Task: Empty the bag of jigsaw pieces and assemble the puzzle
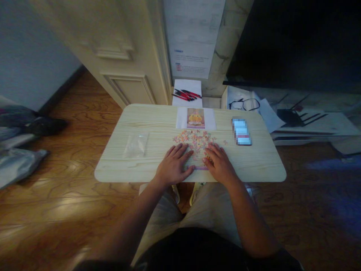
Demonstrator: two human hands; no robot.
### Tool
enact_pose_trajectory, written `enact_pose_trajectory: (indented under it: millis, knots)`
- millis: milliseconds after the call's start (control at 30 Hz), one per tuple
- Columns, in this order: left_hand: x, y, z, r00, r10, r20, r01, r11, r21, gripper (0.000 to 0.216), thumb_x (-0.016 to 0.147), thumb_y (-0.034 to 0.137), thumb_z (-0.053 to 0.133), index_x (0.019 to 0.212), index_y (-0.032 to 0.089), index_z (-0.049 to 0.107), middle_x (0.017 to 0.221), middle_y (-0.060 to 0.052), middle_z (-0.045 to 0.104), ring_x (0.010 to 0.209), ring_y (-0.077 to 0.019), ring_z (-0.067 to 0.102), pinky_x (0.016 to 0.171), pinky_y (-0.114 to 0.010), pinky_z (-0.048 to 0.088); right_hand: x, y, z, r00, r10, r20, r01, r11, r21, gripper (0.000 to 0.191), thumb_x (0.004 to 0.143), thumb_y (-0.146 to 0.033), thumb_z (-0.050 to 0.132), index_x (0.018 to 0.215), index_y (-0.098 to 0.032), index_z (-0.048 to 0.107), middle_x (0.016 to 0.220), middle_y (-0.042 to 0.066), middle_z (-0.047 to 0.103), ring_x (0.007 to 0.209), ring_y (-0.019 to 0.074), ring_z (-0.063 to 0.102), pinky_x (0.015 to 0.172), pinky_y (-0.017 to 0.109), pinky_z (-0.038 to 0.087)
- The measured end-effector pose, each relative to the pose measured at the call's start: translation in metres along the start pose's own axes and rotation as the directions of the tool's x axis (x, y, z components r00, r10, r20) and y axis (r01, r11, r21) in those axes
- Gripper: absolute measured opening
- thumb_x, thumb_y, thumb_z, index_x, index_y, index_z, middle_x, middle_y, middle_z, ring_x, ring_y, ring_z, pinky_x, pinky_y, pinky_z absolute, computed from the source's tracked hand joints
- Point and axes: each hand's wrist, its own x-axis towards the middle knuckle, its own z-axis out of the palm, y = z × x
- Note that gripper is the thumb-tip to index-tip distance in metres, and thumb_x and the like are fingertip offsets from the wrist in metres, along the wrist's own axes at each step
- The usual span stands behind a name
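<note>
Small pastel jigsaw puzzle pieces (197,140) lie spread in a heap on the light wood-grain table (113,162). My left hand (176,165) rests flat at the heap's left side, its fingers stretched out and apart. On the right side, my right hand (218,160) lies over the edge of the heap with its fingers extended. Between the hands, close to the near table edge, runs a purple strip (200,168), perhaps joined pieces. Just beyond the heap is a printed picture (195,118) of a yellow figure on white paper. Whatever lies under my palms is hidden.
A clear plastic bag (135,145) lies on the table's left, a phone (241,131) on its right. Behind the table are red and black pens (187,95) on white paper and a pair of glasses (251,104). A dark screen (296,45) hangs at upper right.
</note>
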Motion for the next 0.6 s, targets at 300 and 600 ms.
enact_pose_trajectory:
  millis: [300, 600]
  knots:
    - [-0.001, 0.001, -0.003, 1.000, -0.012, 0.000, 0.012, 1.000, -0.014, 0.060, 0.094, 0.056, 0.059, 0.146, 0.026, 0.058, 0.164, -0.008, 0.044, 0.154, -0.0328, 0.038, 0.129, -0.054, 0.027, 0.062, 0.021, -0.016, 0.983, 0.115, -0.142, -0.129, 0.987, -0.093, 0.037, 0.100, -0.020, 0.049, 0.129, -0.020, 0.072, 0.128, 0.014, 0.066, 0.119, 0.0289, 0.060, 0.110, 0.046, 0.047]
    - [0.000, 0.001, -0.004, 0.999, 0.020, 0.031, -0.019, 1.000, -0.020, 0.058, 0.095, 0.055, 0.058, 0.147, 0.029, 0.057, 0.164, -0.007, 0.044, 0.154, -0.0327, 0.037, 0.129, -0.056, 0.024, 0.106, 0.030, -0.016, 0.984, 0.180, 0.006, -0.176, 0.967, -0.185, 0.025, 0.098, -0.021, 0.057, 0.111, -0.022, 0.079, 0.112, 0.011, 0.068, 0.109, 0.0261, 0.061, 0.102, 0.038, 0.047]
